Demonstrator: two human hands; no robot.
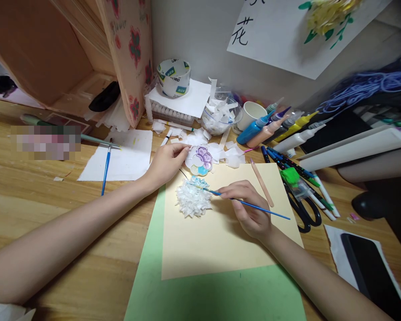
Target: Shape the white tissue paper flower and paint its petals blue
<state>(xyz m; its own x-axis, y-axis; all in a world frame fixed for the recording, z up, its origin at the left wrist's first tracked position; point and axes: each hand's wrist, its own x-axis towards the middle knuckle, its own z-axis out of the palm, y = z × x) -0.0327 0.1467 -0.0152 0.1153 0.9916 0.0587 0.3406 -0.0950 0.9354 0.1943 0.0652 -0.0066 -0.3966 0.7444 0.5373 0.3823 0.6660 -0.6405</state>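
My left hand (169, 162) pinches the left rim of a small flower-shaped paint palette (191, 166) with purple and blue paint in its wells. In my right hand (249, 207) is a thin blue paintbrush (255, 206), held like a pen, its tip pointing left. The brush tip is at the upper part of a white ruffled paper flower (193, 200), whose far petals are tinted light blue; whether it touches them I cannot tell. The flower lies on a cream sheet (220, 247) over a larger green sheet (200, 294).
Paint bottles (254, 127), a paper cup (252, 113) and a bowl of paper scraps (220, 117) stand behind. Pens (296, 167), black scissors (304, 214) and a phone (370, 267) lie right. Left is another blue brush (106, 171); a wooden stick (262, 183) lies on the cream sheet.
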